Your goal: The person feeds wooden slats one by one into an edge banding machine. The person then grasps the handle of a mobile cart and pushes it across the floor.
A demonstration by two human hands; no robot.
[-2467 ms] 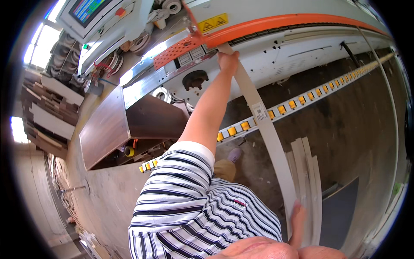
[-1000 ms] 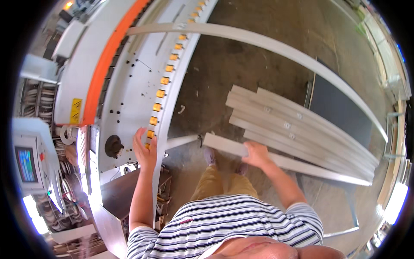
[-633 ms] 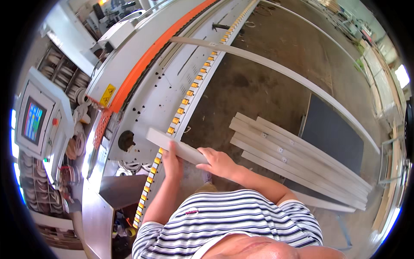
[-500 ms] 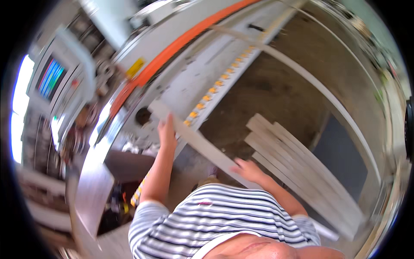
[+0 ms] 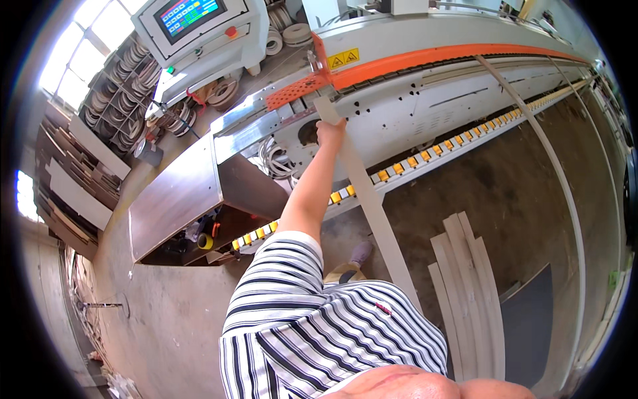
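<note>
Since 0.5 s ago my left hand [image 5: 330, 131] has carried the strip [image 5: 369, 199] end up to the machine [image 5: 425, 100] infeed, fingers closed round it. Concrete floor [image 5: 518, 193], workshop w/ control screen [image 5: 188, 13]. Strip's long axis runs from the machine back toward me. Shelves [image 5: 126, 80] hold tape rolls. Right hand hidden.

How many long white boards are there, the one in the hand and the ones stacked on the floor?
White board held by the left hand: 1
White boards stacked on the floor: about 4
Total: about 5
</note>
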